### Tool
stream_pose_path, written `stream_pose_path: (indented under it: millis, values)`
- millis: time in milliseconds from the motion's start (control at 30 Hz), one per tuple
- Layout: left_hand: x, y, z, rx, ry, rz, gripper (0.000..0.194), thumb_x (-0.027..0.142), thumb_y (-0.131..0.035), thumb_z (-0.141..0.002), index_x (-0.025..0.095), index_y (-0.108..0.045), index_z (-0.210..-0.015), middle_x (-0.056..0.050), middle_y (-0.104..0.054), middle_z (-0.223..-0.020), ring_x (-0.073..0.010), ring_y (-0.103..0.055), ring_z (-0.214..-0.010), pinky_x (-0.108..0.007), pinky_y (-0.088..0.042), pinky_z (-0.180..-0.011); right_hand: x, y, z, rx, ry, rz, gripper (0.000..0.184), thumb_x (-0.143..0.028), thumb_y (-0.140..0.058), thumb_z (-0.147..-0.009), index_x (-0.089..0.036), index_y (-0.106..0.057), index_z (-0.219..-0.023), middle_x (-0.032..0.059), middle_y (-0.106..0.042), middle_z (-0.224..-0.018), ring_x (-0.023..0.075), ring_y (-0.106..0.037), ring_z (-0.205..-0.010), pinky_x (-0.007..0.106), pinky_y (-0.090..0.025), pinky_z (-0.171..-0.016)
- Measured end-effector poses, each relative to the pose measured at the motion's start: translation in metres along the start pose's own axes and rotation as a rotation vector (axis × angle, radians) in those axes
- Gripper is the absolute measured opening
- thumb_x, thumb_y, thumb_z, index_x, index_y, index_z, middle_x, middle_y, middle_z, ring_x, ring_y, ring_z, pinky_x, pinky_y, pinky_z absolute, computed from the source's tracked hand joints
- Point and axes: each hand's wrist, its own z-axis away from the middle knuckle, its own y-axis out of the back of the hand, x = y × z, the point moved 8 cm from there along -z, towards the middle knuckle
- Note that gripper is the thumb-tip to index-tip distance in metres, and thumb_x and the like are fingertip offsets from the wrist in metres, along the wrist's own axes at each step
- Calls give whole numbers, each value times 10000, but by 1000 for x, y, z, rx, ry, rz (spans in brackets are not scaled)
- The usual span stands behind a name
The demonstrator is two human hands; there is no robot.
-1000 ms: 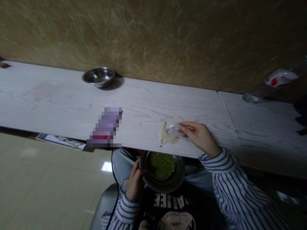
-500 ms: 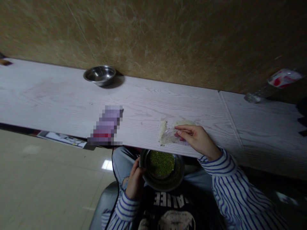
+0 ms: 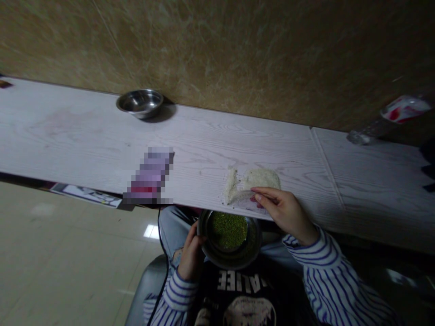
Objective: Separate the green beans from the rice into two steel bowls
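Below the table's front edge, my left hand [image 3: 192, 254] grips the left rim of a metal bowl [image 3: 228, 260] over my lap. Green beans [image 3: 229, 231], small like mung beans, cover its bottom. My right hand [image 3: 280, 208] is above the front edge, thumb and fingers pinched on a thin, clear plastic piece [image 3: 243, 198] whose exact kind I cannot make out. Just behind the fingers lies a heap of white grains [image 3: 263, 177] like rice. A narrower strip of the same grains [image 3: 231, 183] lies to its left, with a few dark specks around.
An empty-looking steel bowl [image 3: 140, 104] stands by the wall. A blurred-out purple, phone-like rectangle [image 3: 151, 174] lies at the front edge of the white wood-grain table [image 3: 204, 131]. A clear plastic bottle [image 3: 404, 110] with a red and white label is at the far right.
My right hand has drawn slightly toward me and to the right with the plastic piece, uncovering more of the grain heap. My left hand still holds the bowl.
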Motion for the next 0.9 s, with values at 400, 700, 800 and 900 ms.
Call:
stream_pose_path:
  millis: [400,700,800,900]
  values:
    - [-4,-1,1,24,24,36,479,313,-736,-624,234,-771,-1096,-53,-771,-1134,-349,-607,-1213,-436,-458,-1006,5,9,-2,60,-5,-23,348,-362,-661,-861,-140,-815,-1081,132,-834,-919,244,-792,-766,365,-649,-695]
    - [-9,6,-4,30,7,31,489,315,-732,-640,234,-754,-1123,-53,-757,-1168,-343,-602,-1213,-423,-458,-992,5,14,-9,89,7,-39,373,-389,-673,-854,-129,-807,-1085,149,-829,-948,255,-793,-791,393,-657,-742]
    - [-9,5,-3,31,25,42,517,321,-738,-630,232,-747,-1139,-55,-763,-1141,-347,-613,-1193,-430,-465,-983,-2,5,-9,54,31,-17,347,-360,-657,-867,-136,-809,-1084,140,-831,-928,260,-794,-820,401,-653,-766]
    - [-5,1,0,26,27,35,519,317,-742,-598,227,-754,-1109,-55,-766,-1117,-357,-612,-1198,-435,-468,-990,-4,-5,-10,23,49,1,325,-345,-643,-875,-148,-814,-1068,129,-831,-898,264,-795,-844,412,-648,-799]
